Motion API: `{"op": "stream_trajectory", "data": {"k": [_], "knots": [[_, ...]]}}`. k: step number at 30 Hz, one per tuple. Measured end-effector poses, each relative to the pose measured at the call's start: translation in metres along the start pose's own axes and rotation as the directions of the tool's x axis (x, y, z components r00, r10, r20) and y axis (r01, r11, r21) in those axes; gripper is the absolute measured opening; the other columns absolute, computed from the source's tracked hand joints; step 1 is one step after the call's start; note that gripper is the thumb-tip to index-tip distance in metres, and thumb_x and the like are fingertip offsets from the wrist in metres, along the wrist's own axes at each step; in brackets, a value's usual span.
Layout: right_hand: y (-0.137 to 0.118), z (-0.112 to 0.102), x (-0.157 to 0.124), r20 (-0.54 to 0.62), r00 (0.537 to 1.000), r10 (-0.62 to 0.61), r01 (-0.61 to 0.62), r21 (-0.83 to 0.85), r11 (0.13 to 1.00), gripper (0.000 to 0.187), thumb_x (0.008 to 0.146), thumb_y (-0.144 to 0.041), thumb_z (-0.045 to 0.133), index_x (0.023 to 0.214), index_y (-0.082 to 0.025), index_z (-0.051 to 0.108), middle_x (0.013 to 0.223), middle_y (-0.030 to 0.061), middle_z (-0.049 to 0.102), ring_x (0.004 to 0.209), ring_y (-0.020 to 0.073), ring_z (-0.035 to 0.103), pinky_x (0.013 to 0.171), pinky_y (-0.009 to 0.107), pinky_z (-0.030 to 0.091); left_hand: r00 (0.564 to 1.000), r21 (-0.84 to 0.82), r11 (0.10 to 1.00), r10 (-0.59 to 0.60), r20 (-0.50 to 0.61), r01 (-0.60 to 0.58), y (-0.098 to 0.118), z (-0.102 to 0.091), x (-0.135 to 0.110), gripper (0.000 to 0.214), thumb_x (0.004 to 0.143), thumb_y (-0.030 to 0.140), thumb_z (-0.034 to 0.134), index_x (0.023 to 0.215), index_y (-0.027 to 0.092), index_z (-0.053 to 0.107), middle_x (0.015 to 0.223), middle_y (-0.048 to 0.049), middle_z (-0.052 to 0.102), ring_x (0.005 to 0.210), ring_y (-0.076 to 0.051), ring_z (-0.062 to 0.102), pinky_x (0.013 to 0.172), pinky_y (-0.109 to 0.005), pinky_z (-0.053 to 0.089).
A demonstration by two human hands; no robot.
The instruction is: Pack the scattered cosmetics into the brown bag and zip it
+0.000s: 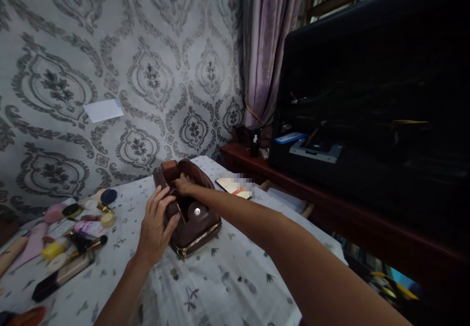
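A brown leather handbag (200, 228) with a gold zipper and a round metal snap lies open on the patterned bedsheet. Along its left rim my left hand (156, 221) grips the bag, with the fingers over the edge and the thumb against the near side. My right hand (182, 185) reaches deep into the bag's opening. Its fingers are mostly hidden in the dark interior, so I cannot see whether they hold anything.
Several cosmetics lie at the left, among them a foundation bottle (64, 274), a makeup brush (91, 244) and a dark blue round compact (109, 197). Behind the bag lies a partly blurred booklet (235, 188). A large dark television (367, 91) stands on a reddish wooden cabinet (242, 155) at the right.
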State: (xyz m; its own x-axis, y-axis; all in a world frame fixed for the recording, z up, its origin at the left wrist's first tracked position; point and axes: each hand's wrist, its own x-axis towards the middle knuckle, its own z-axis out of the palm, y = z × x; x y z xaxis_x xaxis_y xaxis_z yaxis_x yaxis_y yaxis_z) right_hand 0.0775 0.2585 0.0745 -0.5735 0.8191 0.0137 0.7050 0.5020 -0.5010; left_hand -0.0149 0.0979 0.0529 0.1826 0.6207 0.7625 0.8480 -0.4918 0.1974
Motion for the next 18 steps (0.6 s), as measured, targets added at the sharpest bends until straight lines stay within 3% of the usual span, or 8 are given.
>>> {"op": "stream_trajectory", "data": {"k": [5, 18], "knots": [[0.002, -0.002, 0.000, -0.067, 0.998, 0.006, 0.004, 0.146, 0.989, 0.034, 0.094, -0.035, 0.062, 0.123, -0.017, 0.059, 0.124, 0.0081, 0.060, 0.106, 0.0247, 0.062, 0.087, 0.043, 0.055, 1.000, 0.005, 1.000, -0.005, 0.001, 0.005, 0.000, 0.000, -0.001, 0.028, 0.098, 0.034, 0.045, 0.123, 0.023, 0.049, 0.143, -0.0126, 0.049, 0.143, -0.030, 0.033, 0.114, -0.055, 0.033], [0.001, 0.011, 0.002, -0.049, 0.999, 0.007, 0.009, 0.308, 0.951, 0.035, 0.095, -0.034, 0.061, 0.124, -0.017, 0.057, 0.124, 0.0097, 0.060, 0.105, 0.0231, 0.063, 0.088, 0.044, 0.055, 1.000, -0.003, 1.000, -0.015, -0.002, 0.015, -0.001, 0.001, -0.002, 0.027, 0.097, 0.033, 0.046, 0.122, 0.023, 0.051, 0.142, -0.0126, 0.050, 0.143, -0.030, 0.034, 0.114, -0.055, 0.034]]}}
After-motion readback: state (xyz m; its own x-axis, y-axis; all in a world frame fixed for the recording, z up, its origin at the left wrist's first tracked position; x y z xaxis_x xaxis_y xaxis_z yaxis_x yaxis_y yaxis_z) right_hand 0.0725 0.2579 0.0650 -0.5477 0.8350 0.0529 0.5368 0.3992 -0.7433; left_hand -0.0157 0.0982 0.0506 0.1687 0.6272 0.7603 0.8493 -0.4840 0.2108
